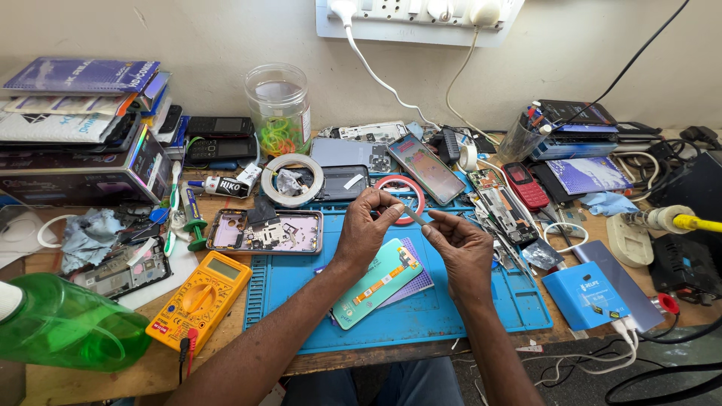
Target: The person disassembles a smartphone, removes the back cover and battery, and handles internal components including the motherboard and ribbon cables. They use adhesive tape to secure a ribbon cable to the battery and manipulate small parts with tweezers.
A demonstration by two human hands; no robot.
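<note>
Two hands work a small strip of tape over a blue repair mat

At far left a green bottle (64,323) lies by a yellow multimeter (200,299), with an opened phone frame (265,231) behind. The left hand (366,229) is curled, its fingertips pinched on what looks like a slim tool or strip (412,215), too small to tell which. The right hand (460,244) pinches its other end, other fingers loosely bent. Below them a teal phone screen panel (376,283) lies flat on the blue mat (466,308). Keeping both pinches steady directly above the panel seems wisest, as a red tape roll (401,197) sits just behind.
</note>
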